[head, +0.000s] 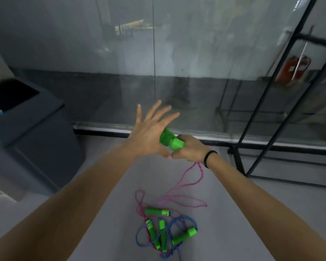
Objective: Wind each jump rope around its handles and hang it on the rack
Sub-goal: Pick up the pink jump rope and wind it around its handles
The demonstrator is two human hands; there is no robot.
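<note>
Out past the far end of the white surface (233,213), both arms are up. The left hand (149,132) is flat open, fingers straight and fanned wide, gripping nothing; its palm sits against or just beside the ends of the green handles (172,143), hard to say which. The right hand (191,150), black band (208,157) on the wrist, is curled tight round those two handles. A pink rope (202,172) drops from that fist to the surface. Nearer the camera lies a tangle: more green handles (156,211) mixed with pink cord and a blue rope (179,221). Black rack (316,40) stands far right, well apart from both hands.
</note>
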